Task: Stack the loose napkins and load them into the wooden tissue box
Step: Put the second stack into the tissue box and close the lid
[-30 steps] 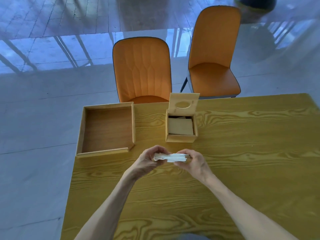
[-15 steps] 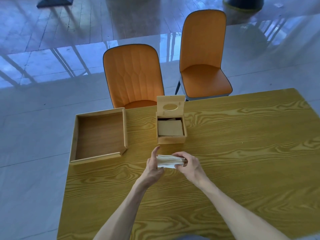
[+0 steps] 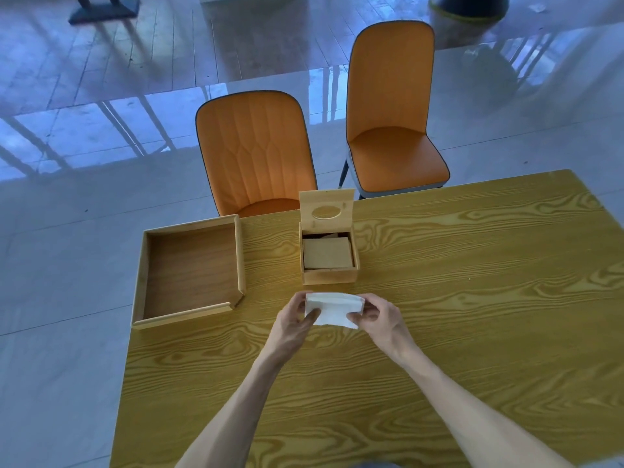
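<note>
Napkin stack [image 3: 332, 310]: pinched at both ends, left hand [image 3: 293, 324], right hand [image 3: 380, 320], fingers closed on it; just before wooden tissue box [image 3: 329, 253], lid raised; advice: square edges, lower level.

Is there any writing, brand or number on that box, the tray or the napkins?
None: no readable text anywhere in this view.
Tissue box and its raised lid: plain wood, no label.
Tray: plain wood.
Napkins, held by left hand and right hand: blank white.
</note>
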{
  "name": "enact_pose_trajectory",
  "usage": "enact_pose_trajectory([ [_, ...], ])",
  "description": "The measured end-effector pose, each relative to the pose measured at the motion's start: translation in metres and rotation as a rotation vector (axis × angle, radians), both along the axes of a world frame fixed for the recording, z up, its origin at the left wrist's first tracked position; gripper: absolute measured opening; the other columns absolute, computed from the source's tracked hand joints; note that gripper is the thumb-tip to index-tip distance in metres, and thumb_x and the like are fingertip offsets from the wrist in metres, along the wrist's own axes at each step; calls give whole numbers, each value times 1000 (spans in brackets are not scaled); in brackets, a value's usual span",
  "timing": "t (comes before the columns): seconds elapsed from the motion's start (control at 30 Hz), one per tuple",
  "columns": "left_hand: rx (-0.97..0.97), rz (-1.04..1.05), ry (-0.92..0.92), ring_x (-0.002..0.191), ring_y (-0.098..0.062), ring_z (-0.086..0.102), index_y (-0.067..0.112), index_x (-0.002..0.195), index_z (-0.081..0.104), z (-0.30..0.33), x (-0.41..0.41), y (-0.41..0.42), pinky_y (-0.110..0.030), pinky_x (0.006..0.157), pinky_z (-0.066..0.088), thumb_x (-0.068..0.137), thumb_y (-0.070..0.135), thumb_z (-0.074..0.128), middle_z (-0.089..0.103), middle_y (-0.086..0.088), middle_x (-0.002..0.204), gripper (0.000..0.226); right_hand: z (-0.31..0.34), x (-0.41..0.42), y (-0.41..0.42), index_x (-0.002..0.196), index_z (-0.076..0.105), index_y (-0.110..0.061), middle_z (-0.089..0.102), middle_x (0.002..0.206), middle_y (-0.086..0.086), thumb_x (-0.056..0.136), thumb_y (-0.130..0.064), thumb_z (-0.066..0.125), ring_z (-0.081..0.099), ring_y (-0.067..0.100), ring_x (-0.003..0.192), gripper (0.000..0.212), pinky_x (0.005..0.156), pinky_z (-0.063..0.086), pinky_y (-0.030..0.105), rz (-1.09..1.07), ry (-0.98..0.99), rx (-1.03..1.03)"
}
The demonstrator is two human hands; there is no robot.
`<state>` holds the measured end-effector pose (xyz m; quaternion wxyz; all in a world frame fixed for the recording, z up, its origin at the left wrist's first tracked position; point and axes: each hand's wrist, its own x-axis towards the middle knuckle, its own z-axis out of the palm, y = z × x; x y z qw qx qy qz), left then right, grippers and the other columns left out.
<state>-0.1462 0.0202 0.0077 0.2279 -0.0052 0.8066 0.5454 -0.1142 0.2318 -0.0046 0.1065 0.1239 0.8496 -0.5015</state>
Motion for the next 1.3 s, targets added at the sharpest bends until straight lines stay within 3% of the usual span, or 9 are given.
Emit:
enact_pose_trajectory([
  [0.13, 2, 76, 80, 106, -13, 66, 25, 118, 55, 16, -27, 5, -28, 85, 57, 90, 21, 70, 67, 8, 110, 32, 16, -21, 6, 114, 66, -24, 71, 99, -15, 81, -29, 78, 69, -2, 88, 35, 76, 58, 19, -43, 80, -97],
  [0.2, 4, 122, 119, 102, -13, 67, 27, 116, 57, 25, -39, 9, -25, 81, 57, 90, 23, 70, 67, 12, 104, 29, 25, -36, 5, 115, 65, -22, 72, 100, -13, 82, -32, 77, 70, 1, 88, 37, 74, 58, 19, -80, 112, -145],
  [0.33, -27, 220, 155, 100, -17, 66, 17, 127, 60, 43, -65, 22, -35, 85, 57, 93, 29, 67, 70, -2, 109, 37, 42, -67, 1, 119, 62, -18, 71, 98, -9, 86, -38, 72, 69, 4, 86, 39, 72, 58, 20, -153, 162, -143],
  [0.5, -154, 259, 135, 105, -28, 65, 13, 135, 58, 51, -88, 38, -42, 88, 53, 101, 32, 50, 70, -10, 118, 40, 49, -96, -6, 114, 64, -19, 67, 88, -12, 89, -39, 67, 66, 6, 81, 32, 61, 46, 7, -216, 131, -35],
  [0.67, -318, 280, 150, 104, -28, 66, 14, 129, 64, 49, -96, 45, -38, 80, 52, 102, 33, 47, 72, -8, 119, 37, 45, -110, -13, 114, 66, -12, 72, 102, 2, 93, -45, 59, 65, 16, 91, 40, 80, 54, 31, -258, 114, 116],
  [0.9, -483, 361, 182, 106, -24, 63, 22, 127, 66, 45, -95, 44, -39, 80, 53, 96, 35, 56, 66, -2, 120, 34, 41, -116, -17, 80, 68, -16, 68, 74, -3, 95, -41, 58, 62, 17, 71, 31, 52, 39, 24, -217, 98, 253],
  [1.07, -488, 362, 144, 101, -22, 64, 24, 127, 64, 41, -97, 45, -38, 78, 52, 95, 35, 58, 69, 1, 113, 35, 41, -122, -17, 111, 68, -14, 71, 94, -1, 90, -34, 67, 66, 16, 86, 29, 72, 54, 29, -251, 95, 265],
  [1.17, -482, 367, 104, 99, -23, 65, 24, 133, 54, 41, -101, 45, -42, 80, 54, 92, 32, 62, 69, 1, 108, 43, 39, -126, -16, 112, 65, -15, 69, 92, -1, 89, -31, 70, 64, 15, 82, 29, 68, 49, 26, -250, 86, 278],
  [1.3, -484, 369, 80, 98, -26, 65, 22, 137, 46, 39, -104, 47, -40, 77, 50, 90, 28, 64, 68, -3, 109, 51, 34, -129, -13, 115, 59, -17, 65, 96, 1, 86, -33, 72, 62, 18, 84, 35, 69, 51, 32, -266, 49, 290],
])
